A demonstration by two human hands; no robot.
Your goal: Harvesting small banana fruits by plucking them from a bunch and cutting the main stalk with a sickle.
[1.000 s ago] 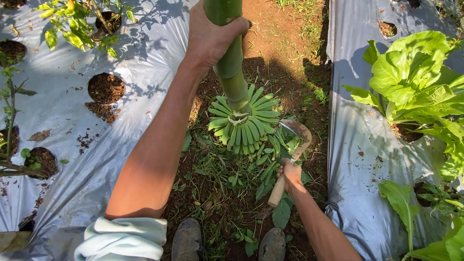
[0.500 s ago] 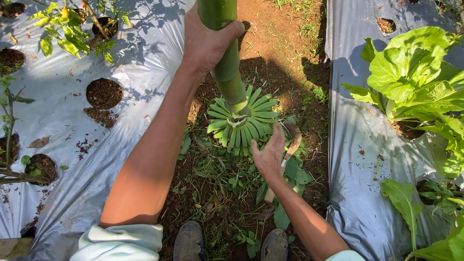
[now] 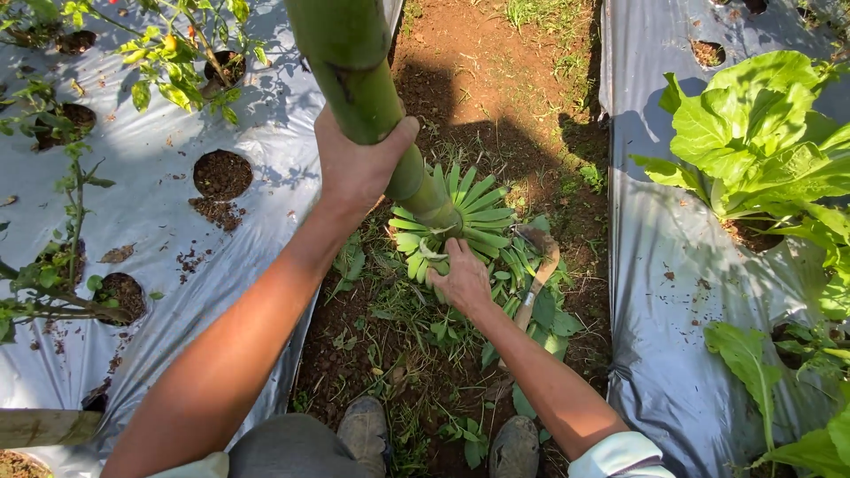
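My left hand (image 3: 356,159) grips a thick green banana stalk (image 3: 354,80) that stands upright on the soil path. At the stalk's lower end sits a bunch of small green bananas (image 3: 460,217), fanned out in a ring. My right hand (image 3: 460,279) rests on the near side of the bunch, fingers closed on some of the bananas. A knife with a wooden handle (image 3: 538,274) lies on the ground just right of the bunch, free of either hand.
Silver plastic mulch sheets (image 3: 177,239) with planting holes flank the dirt path on both sides. Small chilli plants (image 3: 177,62) grow at left, large leafy greens (image 3: 761,142) at right. My shoes (image 3: 363,429) stand at the bottom among weeds.
My right hand let go of the knife, left it on the ground, and moved left onto the banana bunch. The stalk now leans closer to the camera.
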